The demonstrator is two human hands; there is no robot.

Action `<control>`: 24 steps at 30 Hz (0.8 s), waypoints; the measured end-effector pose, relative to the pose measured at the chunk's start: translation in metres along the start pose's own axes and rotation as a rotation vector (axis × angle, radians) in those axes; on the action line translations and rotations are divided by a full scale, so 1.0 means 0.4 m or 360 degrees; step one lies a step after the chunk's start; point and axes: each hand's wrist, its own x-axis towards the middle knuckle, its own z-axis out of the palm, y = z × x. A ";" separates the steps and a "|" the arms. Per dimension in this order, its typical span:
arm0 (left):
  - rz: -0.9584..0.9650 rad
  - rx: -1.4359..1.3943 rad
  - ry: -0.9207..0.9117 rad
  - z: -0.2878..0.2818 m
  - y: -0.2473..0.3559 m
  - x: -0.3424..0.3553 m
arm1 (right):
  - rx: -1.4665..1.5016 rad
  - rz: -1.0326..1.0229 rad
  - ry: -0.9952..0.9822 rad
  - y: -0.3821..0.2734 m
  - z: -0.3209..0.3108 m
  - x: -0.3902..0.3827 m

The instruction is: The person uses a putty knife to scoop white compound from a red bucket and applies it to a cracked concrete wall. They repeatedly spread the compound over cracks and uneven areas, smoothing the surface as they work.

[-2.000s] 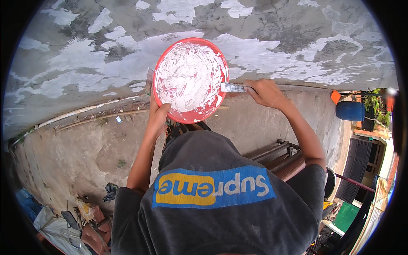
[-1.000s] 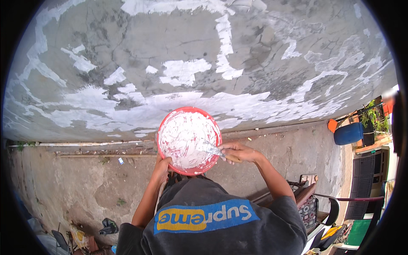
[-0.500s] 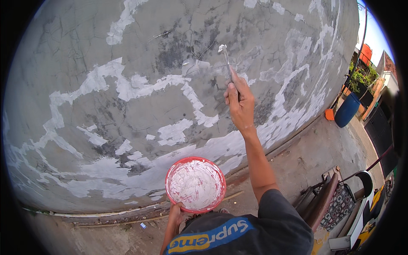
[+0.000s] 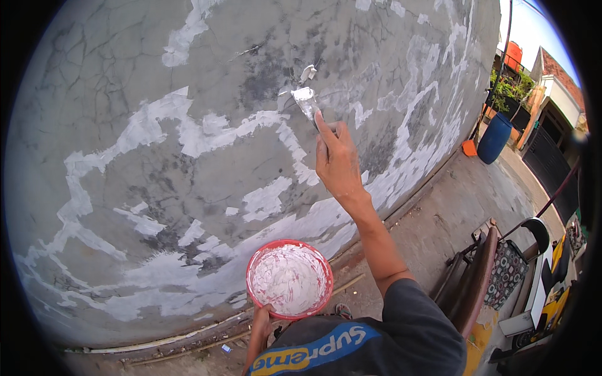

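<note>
My right hand (image 4: 337,163) grips a putty knife (image 4: 307,103), its blade loaded with white paste and held at the cracked grey wall (image 4: 125,56). A small fresh dab of paste (image 4: 308,73) sits just above the blade, among irregular white patches (image 4: 263,198). Low at the bottom, my left hand (image 4: 262,318) holds the rim of a red plastic bowl (image 4: 327,282), whose inside is thickly coated with white paste. My left fingers are partly hidden by the bowl.
Concrete ground with pipes (image 4: 157,343) runs along the wall's foot. At right are a brown padded bench (image 4: 476,282), a patterned cushion (image 4: 506,272), a blue barrel (image 4: 494,139), an orange object (image 4: 469,148), plants (image 4: 509,94) and a dark gate (image 4: 550,169).
My right hand has risen from the bowl to the wall with the knife, then shifted slightly down-left. A white dab now shows on the wall. The view has tilted up and turned.
</note>
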 end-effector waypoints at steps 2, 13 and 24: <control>-0.0007 0.0006 -0.0030 0.005 0.016 0.003 | -0.0135 0.0130 -0.0049 -0.029 -0.077 0.051; 0.0010 0.0065 -0.0097 -0.009 -0.017 0.043 | -0.0418 0.0311 -0.0196 -0.076 -0.059 0.130; -0.0052 0.0139 -0.0249 -0.037 -0.013 0.066 | -0.0309 0.0273 -0.0212 -0.099 -0.037 0.079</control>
